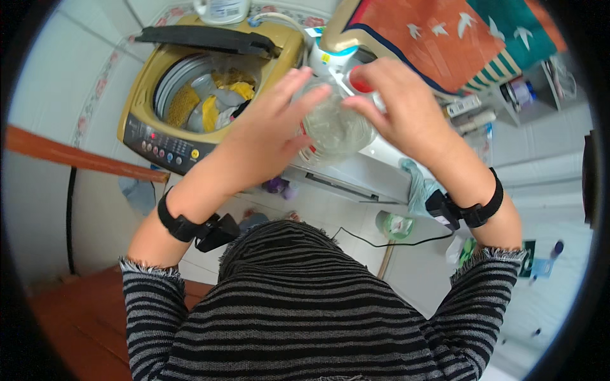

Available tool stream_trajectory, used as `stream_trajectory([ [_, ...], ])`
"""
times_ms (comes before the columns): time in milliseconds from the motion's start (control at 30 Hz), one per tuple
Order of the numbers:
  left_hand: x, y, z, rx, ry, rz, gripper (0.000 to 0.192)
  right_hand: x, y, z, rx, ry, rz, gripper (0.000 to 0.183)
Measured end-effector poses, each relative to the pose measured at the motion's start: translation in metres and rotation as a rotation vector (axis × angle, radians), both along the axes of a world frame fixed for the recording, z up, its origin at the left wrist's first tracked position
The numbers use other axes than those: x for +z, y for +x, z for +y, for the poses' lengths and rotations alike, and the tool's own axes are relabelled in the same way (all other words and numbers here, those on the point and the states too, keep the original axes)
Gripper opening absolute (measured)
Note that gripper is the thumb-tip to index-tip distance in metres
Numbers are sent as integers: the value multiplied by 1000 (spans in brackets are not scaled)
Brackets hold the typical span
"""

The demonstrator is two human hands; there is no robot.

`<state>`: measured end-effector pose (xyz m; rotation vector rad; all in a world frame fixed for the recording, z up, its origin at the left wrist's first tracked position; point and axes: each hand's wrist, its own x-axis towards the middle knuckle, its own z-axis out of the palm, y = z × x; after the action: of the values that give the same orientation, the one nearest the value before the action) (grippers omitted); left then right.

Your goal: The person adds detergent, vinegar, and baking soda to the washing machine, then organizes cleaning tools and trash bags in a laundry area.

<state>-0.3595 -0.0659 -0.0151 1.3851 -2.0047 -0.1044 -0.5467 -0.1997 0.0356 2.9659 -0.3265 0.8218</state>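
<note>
A clear plastic container (337, 131), round and partly see-through, is in front of me at the edge of a white counter. My left hand (267, 128) is at its left side with fingers spread, overlapping its upper edge; whether the fingertips touch it is unclear. On the other side, my right hand (400, 105) has its thumb and index finger curved around a red cap (360, 81). The fingers partly cover this cap, and I cannot tell whether they grip it. Behind the container is a white bottle (329, 57) with a blue rim.
To the left, a gold top-loading washing machine (281, 45) has its dark lid (205, 40) raised and clothes (217, 102) inside. A white detergent jug (222, 10) stands behind it. Patterned cloth (443, 43) covers something at right. A green bin (398, 226) sits on the tiled floor.
</note>
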Motion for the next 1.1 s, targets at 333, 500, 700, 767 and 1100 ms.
stream_trajectory([
  [333, -27, 51, 35, -191, 419, 91, 55, -2, -15, 9, -545, 905, -127, 40],
  [500, -38, 51, 54, -322, 660, 121, 52, 13, -104, 106, -758, 1241, -347, 42],
  [700, -42, 34, 53, -356, 767, 139, 50, 13, -171, 181, -991, 1450, -626, 36],
  [767, -43, 16, 49, -355, 783, 128, 51, -16, -210, 196, -1067, 1551, -707, 35],
  [1100, -124, -129, 3, -219, 905, -16, 57, -312, -418, 268, -1701, 1582, -676, 31],
])
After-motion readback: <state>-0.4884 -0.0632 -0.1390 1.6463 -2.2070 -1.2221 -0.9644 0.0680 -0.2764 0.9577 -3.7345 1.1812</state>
